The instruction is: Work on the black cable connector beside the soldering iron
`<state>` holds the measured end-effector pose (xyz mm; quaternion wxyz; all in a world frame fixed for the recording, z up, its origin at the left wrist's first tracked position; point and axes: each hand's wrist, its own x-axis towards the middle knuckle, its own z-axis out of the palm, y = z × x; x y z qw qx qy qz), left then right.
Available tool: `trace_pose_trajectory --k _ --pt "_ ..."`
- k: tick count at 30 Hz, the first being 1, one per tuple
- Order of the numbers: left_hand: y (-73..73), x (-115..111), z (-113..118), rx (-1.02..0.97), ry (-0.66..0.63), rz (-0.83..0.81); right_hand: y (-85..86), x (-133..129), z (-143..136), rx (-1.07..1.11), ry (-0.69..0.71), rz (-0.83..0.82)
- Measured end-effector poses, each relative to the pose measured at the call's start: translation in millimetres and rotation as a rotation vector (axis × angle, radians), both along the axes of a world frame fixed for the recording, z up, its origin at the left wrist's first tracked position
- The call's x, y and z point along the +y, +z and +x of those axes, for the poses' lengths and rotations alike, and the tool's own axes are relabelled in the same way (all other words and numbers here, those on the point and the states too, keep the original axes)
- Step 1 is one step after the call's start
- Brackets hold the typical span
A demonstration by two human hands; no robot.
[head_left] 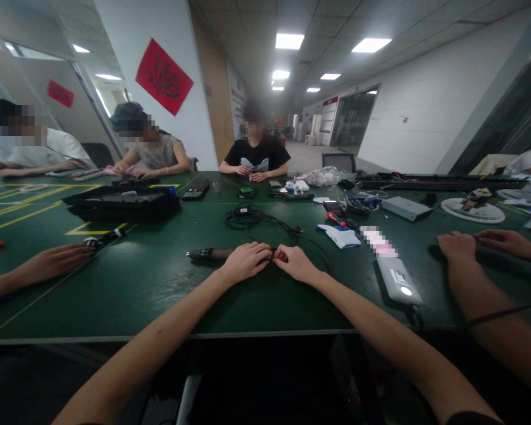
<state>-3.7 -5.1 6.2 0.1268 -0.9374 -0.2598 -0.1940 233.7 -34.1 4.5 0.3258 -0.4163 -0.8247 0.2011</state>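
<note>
A dark, pen-shaped electric screwdriver [199,254] lies on the green table, its metal tip pointing left. My left hand [248,261] is wrapped over its rear body and hides part of it. At the screwdriver's back end, the fingers of my right hand [295,263] are closed in a pinch, almost touching my left fingertips. Something small and dark shows there, mostly covered. A black cord [265,217] lies coiled just beyond my hands, with a plug [298,230] on it. Part of this cord curves round towards my right wrist.
On the left, another person's hand [64,260] rests by a black tool, below a black tray [124,203]. To my right are a blue-and-white packet [340,235], a red-handled screwdriver [336,219], a grey-white device [398,280] and a neighbour's hands [458,245]. A person [256,153] sits opposite.
</note>
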Motion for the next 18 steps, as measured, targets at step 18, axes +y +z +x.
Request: trace_pose_trajectory --k 18 --pt "0.6 -0.9 0.3 -0.03 0.039 -0.035 -2.7 0.7 -0.2 0.004 -0.009 -0.007"
